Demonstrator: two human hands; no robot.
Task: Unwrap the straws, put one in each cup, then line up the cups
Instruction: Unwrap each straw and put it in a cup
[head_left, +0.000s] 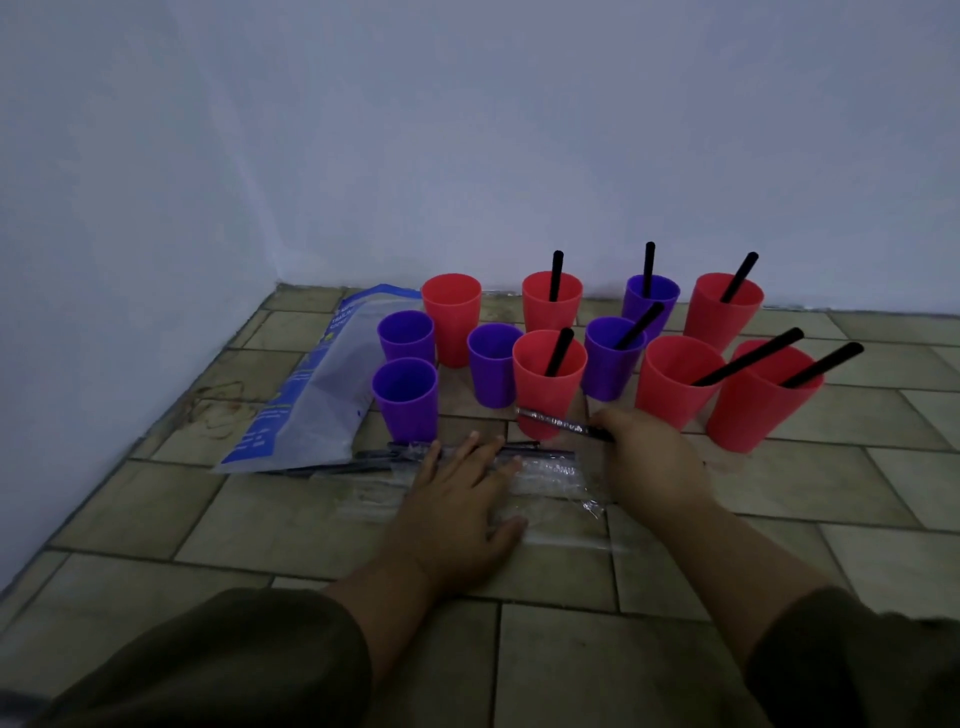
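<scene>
left hand is laid flat, fingers spread, on the clear wrappers, likely to pin the pile down, while a wrapped straw is pinched by the right hand just before a red cup, ready for stripping

Right hand hides one end of wrapped straw.

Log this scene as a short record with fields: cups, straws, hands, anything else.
cups: eleven on the tiled floor; six red, five purple
with straw: five red, two purple
without straw: one red cup, three purple
right hand: holds a wrapped straw
left hand: flat on clear wrappers
bag: lies left of the cups
</scene>
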